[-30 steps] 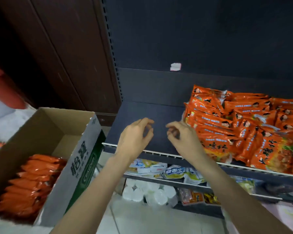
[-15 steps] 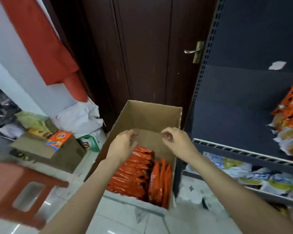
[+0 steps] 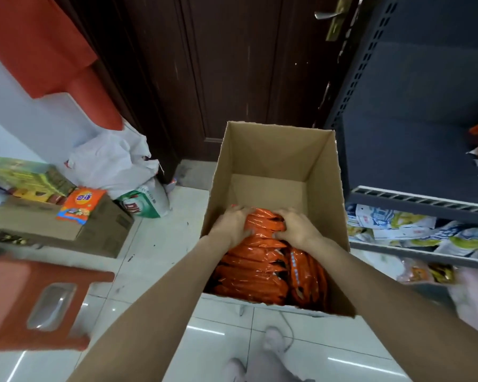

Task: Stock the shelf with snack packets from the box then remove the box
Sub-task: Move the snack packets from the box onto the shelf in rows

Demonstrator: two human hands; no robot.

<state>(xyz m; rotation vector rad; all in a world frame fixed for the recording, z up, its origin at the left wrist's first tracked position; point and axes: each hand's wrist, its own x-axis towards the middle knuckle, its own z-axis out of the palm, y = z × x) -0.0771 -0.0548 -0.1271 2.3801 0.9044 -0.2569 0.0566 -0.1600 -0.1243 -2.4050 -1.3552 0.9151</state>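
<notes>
Orange snack packets (image 3: 262, 260) stand packed in the near half of the cardboard box (image 3: 326, 172) on the floor, and both hands, left hand (image 3: 233, 223) and right hand (image 3: 295, 226), now curl over the far end of the row, gathering a bundle. Judged next: squeeze it together, lift it clear and carry it right to the dark shelf (image 3: 414, 199). Half a second ago the hands hovered empty above the box.

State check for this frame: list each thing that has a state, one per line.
cardboard box: open, partly full, far end bare
orange snack packets: stacked in box
left hand: grips packets
right hand: grips packets
door: closed
shelf: left part bare
</notes>
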